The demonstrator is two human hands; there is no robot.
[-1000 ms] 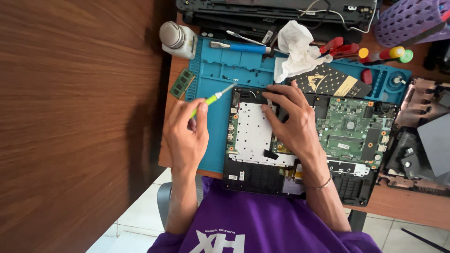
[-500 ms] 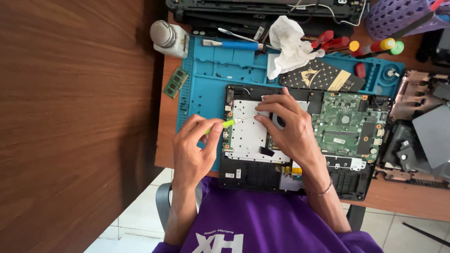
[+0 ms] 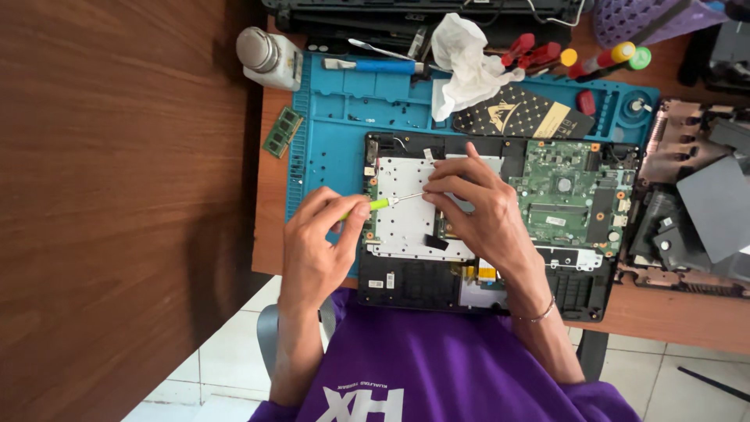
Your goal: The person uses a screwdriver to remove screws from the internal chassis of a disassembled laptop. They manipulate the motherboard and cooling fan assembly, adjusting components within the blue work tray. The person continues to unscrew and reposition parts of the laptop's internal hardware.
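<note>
An opened laptop base [image 3: 484,273] lies on a blue repair mat [image 3: 336,125] at the bench's near edge, its white metal plate [image 3: 402,219] and green circuit board [image 3: 570,195] exposed. The left hand [image 3: 316,250] pinches a green-handled screwdriver [image 3: 380,204], tip on the plate. The right hand [image 3: 476,207] rests curled on the plate, fingertips touching the tip.
</note>
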